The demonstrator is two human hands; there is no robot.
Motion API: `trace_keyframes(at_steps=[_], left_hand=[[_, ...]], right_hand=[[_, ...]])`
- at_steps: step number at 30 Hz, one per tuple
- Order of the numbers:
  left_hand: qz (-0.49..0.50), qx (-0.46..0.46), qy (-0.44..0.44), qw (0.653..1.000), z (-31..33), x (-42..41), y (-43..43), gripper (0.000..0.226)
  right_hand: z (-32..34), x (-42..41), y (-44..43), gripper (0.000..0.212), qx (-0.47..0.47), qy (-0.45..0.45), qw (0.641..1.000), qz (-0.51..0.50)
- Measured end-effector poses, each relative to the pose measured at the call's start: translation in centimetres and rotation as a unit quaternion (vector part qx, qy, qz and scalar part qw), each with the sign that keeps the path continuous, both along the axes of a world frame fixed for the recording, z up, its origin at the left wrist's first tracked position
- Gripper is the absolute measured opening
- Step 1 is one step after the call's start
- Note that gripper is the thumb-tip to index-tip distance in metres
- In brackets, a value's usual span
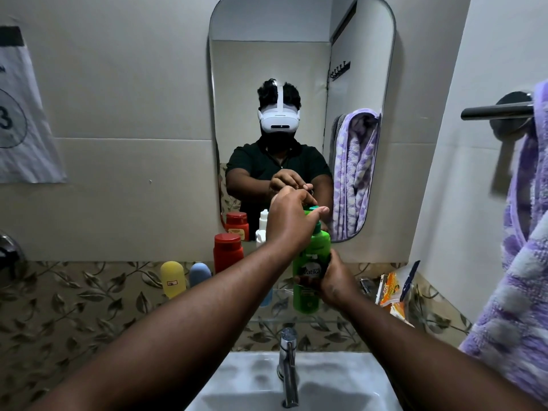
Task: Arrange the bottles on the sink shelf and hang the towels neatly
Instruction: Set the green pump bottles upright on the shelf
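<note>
Green bottle (311, 262); red bottle (227, 252); purple-white patterned towel (516, 262).

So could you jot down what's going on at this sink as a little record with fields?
place: bathroom sink below a mirror
left hand: on top of green bottle, at its cap
right hand: gripping the bottle's body
shelf: red bottle, yellow container, blue container, orange packets
towel: purple, bunched on the rail
</note>
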State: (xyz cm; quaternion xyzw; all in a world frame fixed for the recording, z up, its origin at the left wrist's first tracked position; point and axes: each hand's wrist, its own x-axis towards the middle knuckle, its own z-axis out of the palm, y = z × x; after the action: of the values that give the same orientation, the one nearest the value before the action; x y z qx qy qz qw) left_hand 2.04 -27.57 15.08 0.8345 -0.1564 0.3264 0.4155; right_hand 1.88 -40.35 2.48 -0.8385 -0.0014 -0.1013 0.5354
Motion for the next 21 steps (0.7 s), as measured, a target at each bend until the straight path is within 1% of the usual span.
trace_keyframes(at_steps=[1,2,4,6,8,9,10,12,14,16,17,18,19,21], left_hand=[[0.017,0.015,-0.008,1.0,0.1,0.0,0.0,0.025],[0.031,0.029,-0.016,0.999,0.3,-0.1,0.1,0.027],[0.046,0.051,-0.026,0.997,0.6,-0.2,0.1,0.031],[0.054,0.063,-0.032,0.996,1.1,-0.5,0.1,0.032],[0.06,0.073,-0.034,0.995,1.6,-0.8,0.1,0.029],[0.06,0.078,-0.03,0.995,1.8,-1.0,0.1,0.026],[0.06,0.084,-0.022,0.994,2.1,-1.1,0.2,0.023],[0.058,0.089,0.006,0.994,2.6,-1.0,0.4,0.019],[0.045,0.085,0.046,0.994,3.3,-0.6,0.8,0.017],[0.026,0.095,0.08,0.992,4.2,-0.3,1.3,0.021],[0.018,0.103,0.092,0.99,4.7,-0.1,1.5,0.021],[0.01,0.108,0.104,0.989,5.1,0.0,1.7,0.021],[-0.002,0.105,0.119,0.987,5.4,0.0,1.8,0.022],[-0.032,0.083,0.157,0.984,5.8,0.1,1.8,0.024]], right_hand=[[-0.2,0.2,0.0,0.078,0.003,0.0,1.0,0.0],[-0.2,0.3,0.1,0.07,0.029,0.003,1.0,0.0],[0.1,0.3,0.3,0.053,0.086,0.011,0.996,-0.009],[0.3,0.4,0.6,0.042,0.153,0.031,0.988,-0.005],[0.6,0.1,0.7,0.025,0.208,0.039,0.977,-0.008],[0.6,0.0,0.8,0.013,0.214,0.039,0.976,-0.014],[0.7,0.0,0.7,0.009,0.219,0.034,0.975,-0.017],[0.4,0.2,0.6,0.01,0.193,0.035,0.98,-0.026],[0.5,0.2,0.6,0.027,0.134,0.038,0.99,-0.024],[0.5,0.1,0.4,0.024,0.059,0.02,0.998,-0.019],[0.6,0.0,0.3,0.033,0.023,0.019,0.999,-0.014],[0.6,0.0,0.3,0.049,-0.013,0.017,1.0,-0.009],[0.8,-0.1,0.2,0.064,-0.026,0.017,1.0,-0.007],[1.0,-0.2,0.3,0.081,-0.041,0.022,0.999,0.001]])
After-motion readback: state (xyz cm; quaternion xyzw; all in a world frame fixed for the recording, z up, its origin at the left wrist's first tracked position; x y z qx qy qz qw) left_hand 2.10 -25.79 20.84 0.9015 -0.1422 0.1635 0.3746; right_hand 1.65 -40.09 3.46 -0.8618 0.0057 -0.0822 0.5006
